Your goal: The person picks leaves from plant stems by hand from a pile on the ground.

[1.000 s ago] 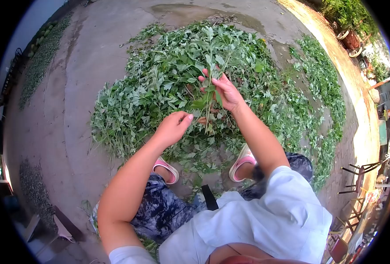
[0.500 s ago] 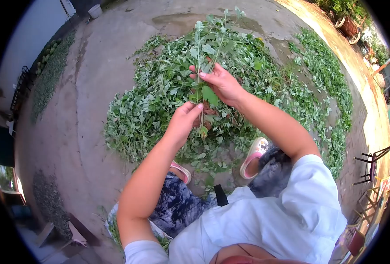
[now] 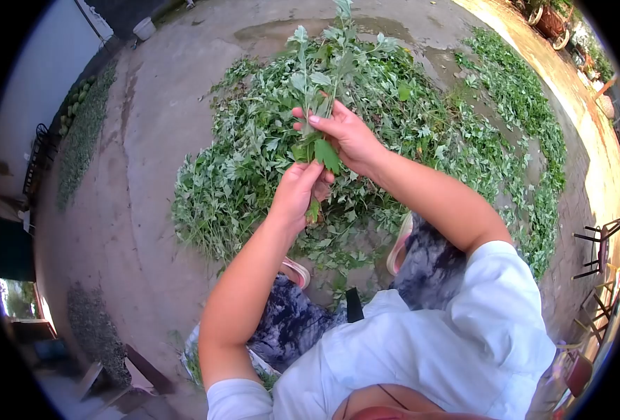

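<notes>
In front of me are leafy green stems (image 3: 317, 80) with pale, lobed leaves, held upright over the pile. My right hand (image 3: 348, 136) is closed around their middle, thumb on the near side. Just below it, my left hand (image 3: 301, 185) pinches the lower stems, with a broad green leaf (image 3: 326, 155) showing between the two hands. The stem ends are partly hidden by the left fingers. Beneath both hands spreads a large heap of cut leafy plants (image 3: 247, 154) on the concrete.
More cut greenery (image 3: 523, 133) lies in a strip at the right. Along the left wall are a band of drying plants (image 3: 86, 140) and round green fruits (image 3: 77, 101). A white bucket (image 3: 144, 29) stands at the far left, a chair (image 3: 599, 247) at the right edge.
My left hand has come up closer to my right hand along the stems. The right hand keeps its hold, and the view has shifted slightly.
</notes>
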`<state>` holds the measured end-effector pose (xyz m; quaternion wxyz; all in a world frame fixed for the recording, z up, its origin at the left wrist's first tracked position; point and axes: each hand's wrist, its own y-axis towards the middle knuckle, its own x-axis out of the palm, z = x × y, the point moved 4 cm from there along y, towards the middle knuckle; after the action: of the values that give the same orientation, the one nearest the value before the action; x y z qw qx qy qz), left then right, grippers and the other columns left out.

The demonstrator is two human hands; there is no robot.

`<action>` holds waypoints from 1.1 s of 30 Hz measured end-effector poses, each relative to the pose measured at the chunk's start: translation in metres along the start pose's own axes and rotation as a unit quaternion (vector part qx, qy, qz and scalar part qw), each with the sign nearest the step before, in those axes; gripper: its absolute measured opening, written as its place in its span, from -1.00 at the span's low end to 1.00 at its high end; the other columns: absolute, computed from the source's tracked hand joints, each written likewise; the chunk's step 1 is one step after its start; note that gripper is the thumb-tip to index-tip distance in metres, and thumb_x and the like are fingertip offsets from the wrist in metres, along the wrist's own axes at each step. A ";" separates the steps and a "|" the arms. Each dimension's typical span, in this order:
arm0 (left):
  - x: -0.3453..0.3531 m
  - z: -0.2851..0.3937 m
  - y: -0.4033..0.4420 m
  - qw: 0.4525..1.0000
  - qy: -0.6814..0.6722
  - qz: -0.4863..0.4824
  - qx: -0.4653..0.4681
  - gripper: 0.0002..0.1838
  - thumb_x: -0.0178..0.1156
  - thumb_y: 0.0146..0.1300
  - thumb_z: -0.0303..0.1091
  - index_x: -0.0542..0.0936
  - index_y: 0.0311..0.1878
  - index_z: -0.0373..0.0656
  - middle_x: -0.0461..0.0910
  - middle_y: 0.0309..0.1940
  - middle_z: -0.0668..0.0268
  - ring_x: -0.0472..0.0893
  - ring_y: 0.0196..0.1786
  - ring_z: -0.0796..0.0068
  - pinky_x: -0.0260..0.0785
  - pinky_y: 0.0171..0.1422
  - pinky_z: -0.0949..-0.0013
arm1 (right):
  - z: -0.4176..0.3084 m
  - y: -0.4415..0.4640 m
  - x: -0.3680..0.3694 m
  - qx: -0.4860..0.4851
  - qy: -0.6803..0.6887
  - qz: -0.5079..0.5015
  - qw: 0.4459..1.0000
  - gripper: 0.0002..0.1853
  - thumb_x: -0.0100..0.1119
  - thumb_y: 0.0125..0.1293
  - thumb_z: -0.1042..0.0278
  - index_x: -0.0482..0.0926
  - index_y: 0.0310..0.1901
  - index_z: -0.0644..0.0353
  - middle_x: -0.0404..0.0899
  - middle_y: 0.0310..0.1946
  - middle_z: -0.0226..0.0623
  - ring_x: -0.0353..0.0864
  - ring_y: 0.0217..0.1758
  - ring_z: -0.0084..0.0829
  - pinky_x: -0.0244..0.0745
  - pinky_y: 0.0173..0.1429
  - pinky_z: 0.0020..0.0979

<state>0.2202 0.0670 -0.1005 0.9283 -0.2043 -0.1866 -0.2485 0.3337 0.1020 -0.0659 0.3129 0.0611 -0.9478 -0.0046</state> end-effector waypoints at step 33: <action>0.003 0.001 -0.010 0.998 -0.014 0.001 -0.064 -0.79 -0.17 0.21 -0.38 0.31 -0.08 -0.13 0.30 -0.59 0.43 0.21 -0.71 0.65 0.03 -0.65 0.56 | 0.006 0.019 -0.048 0.188 -0.197 0.031 0.962 -0.72 0.08 0.20 0.15 0.39 -0.16 0.13 0.46 -0.30 -0.41 0.46 -0.28 -0.48 0.40 -0.18 -0.34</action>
<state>0.2169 0.0585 -0.0951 0.9107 -0.2670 -0.1832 -0.2563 0.3660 0.1264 -0.0979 0.1027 0.0874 -0.9759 0.1715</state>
